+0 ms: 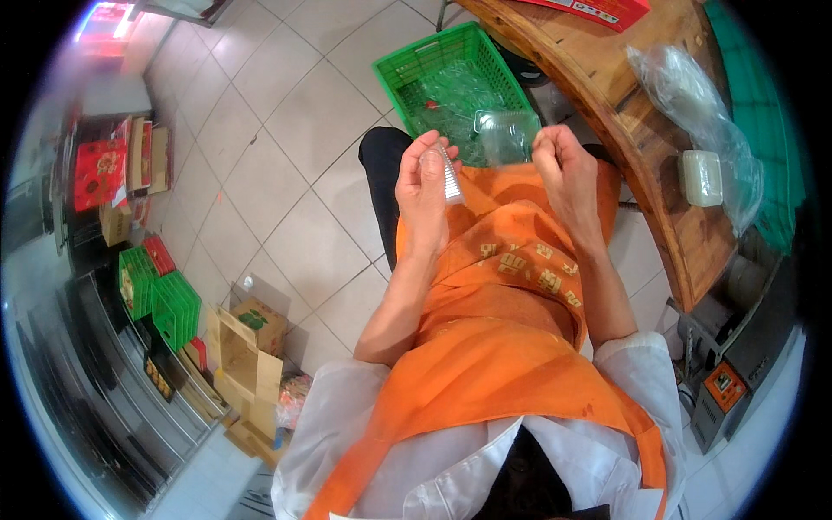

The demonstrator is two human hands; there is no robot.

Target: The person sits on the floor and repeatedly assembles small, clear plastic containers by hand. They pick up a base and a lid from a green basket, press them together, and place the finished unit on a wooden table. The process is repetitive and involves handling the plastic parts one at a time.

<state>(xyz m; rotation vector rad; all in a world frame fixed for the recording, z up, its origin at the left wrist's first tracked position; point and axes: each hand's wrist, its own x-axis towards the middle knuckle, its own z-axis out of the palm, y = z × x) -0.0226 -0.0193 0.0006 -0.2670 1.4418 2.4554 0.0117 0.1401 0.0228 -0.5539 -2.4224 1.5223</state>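
Above my lap, my left hand (424, 189) is closed round a small white ridged plastic piece (451, 184), which shows between the thumb and the apron. To its right my right hand (565, 178) is curled in a pinch at the edge of a clear plastic box (504, 137). That box hangs over the near end of a green crate (511, 65), and its right part is blurred. Inside the crate lie several clear plastic boxes (459, 85). An orange apron (498, 364) covers my front and lap below the hands.
A curved wooden table (646, 165) stands on the right, bearing a clear plastic bag (706, 108) and a whitish plastic tray (700, 178). Two green baskets (175, 310), cardboard boxes (238, 351) and a dark rack (95, 381) stand left on the tiled floor (260, 156).
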